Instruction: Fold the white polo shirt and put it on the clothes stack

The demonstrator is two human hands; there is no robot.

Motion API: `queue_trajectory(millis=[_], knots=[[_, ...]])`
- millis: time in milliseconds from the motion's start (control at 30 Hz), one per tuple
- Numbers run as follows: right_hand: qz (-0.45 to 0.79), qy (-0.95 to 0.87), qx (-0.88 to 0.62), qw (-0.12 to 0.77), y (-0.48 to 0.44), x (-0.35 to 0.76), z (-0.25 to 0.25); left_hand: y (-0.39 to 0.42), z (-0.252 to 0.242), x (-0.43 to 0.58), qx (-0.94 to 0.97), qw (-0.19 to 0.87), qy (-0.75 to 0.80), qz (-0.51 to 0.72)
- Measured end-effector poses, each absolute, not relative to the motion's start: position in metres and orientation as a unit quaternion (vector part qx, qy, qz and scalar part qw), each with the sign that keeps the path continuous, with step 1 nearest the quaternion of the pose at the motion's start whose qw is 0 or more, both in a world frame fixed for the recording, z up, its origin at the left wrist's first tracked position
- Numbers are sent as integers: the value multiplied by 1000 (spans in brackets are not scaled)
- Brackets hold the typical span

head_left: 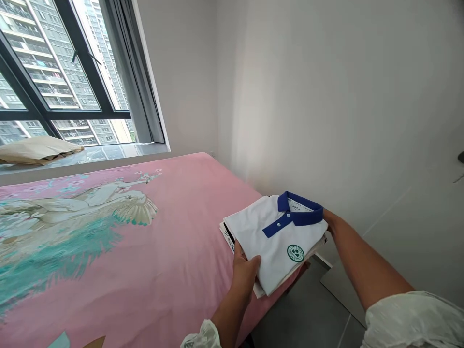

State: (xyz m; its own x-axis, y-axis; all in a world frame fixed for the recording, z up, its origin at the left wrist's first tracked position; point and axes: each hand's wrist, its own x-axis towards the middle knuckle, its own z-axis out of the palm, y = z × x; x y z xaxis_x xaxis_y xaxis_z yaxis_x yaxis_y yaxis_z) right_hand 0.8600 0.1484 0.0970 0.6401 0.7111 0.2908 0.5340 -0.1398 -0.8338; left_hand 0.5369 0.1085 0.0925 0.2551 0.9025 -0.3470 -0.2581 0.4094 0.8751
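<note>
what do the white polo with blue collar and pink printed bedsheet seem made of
The white polo shirt with blue collar looks like matte knit cotton or blend, from its dull texture. The pink printed bedsheet seems smooth woven fabric, creased; fibre unclear.

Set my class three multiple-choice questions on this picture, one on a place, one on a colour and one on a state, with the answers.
1. Where does the beige pillow lie?
A. On the bed
B. On the window sill
C. On the floor

2. What colour is the collar of the folded polo shirt?
A. Green
B. Red
C. Blue

3. How is the shirt held?
A. Between the left hand and right hand
B. On a hanger
C. In the right hand alone

Answers:
1. B, the pillow rests on the sill below the window.
2. C, the collar stands out blue against the white shirt.
3. A, one hand grips each side of the shirt.
</note>
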Motion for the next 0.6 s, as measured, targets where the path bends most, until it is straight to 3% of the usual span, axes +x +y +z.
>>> queue_trajectory(millis=[133,333,467,600], knots=[[147,-378,-785,468,130,889,108,105,91,536,350,719,452,396],[85,-434,-767,465,107,836,108,69,72,543,268,753,412,438],[22,-617,-702,356,105,740,97,15,53,529,254,790,425,362],[12,-687,-696,211,91,662,83,-47,48,475,176,804,498,274]])
